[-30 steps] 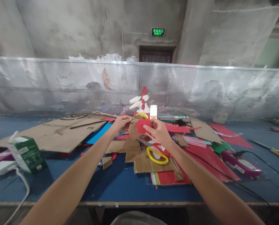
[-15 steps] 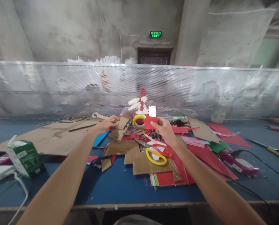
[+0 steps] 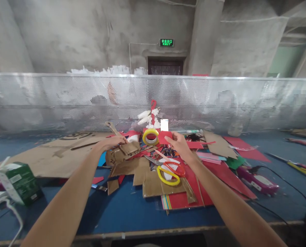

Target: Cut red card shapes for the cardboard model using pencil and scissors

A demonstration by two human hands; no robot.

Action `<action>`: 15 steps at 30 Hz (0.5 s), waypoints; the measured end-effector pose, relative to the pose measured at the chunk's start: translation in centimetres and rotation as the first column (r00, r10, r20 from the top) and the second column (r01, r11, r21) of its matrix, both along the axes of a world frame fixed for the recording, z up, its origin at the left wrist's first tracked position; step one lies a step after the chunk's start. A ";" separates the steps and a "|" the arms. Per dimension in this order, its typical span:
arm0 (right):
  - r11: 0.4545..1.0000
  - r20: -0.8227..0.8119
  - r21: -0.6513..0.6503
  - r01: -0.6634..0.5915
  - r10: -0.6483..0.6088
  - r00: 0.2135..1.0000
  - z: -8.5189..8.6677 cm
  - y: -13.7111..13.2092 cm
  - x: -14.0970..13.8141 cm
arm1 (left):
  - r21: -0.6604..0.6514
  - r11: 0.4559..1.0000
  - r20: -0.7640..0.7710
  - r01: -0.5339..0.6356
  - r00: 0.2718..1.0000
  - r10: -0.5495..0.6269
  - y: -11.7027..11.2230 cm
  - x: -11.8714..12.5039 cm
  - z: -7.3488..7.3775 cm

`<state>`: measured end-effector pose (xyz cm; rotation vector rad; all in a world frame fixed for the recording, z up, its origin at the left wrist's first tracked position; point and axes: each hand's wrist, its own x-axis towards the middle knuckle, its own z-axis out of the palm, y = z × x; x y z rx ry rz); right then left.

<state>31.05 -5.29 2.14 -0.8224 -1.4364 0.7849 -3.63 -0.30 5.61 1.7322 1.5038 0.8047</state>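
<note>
My left hand [image 3: 117,140] is over the left side of the scrap pile, its fingers closed around the lower end of a wrench-shaped cardboard cutout [image 3: 112,127]; the fingertips are partly hidden. Just below those fingers lies a loose cardboard scrap [image 3: 129,148]. My right hand [image 3: 178,142] pinches a small red paper piece [image 3: 164,138] between thumb and fingers. Left of the red piece, a yellow tape roll [image 3: 150,137] stands on its edge. Scissors [image 3: 169,173] with yellow and red handles rest on the scraps nearer to me.
A large cardboard sheet [image 3: 52,154] and a green box [image 3: 21,183] lie left. A red stand with white flowers [image 3: 153,115] is behind the pile, before a perforated metal screen [image 3: 188,99]. Rightward are red sheets [image 3: 245,147], a purple device [image 3: 257,180] and a black cable.
My left hand has come away from the cardboard scrap, which sits lower, and the wrench-shaped cutout has tilted up in its fingers. The right hand keeps its red piece; the view has shifted slightly.
</note>
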 end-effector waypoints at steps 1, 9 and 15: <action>1.000 -0.001 0.002 0.009 -0.009 1.000 0.1 0.1 0.2 | -0.046 0.999 -0.013 0.013 1.000 -0.013 -0.2 -0.2 -0.1; 0.998 -0.060 -0.013 0.064 -0.065 0.996 0.7 0.9 2.6 | -0.038 0.999 0.049 0.000 0.999 0.001 -0.6 -1.1 -0.7; 0.996 -0.079 -0.018 0.082 -0.083 0.993 0.8 1.2 3.6 | 0.144 0.988 -0.148 0.060 0.988 -0.039 0.7 -2.4 -0.8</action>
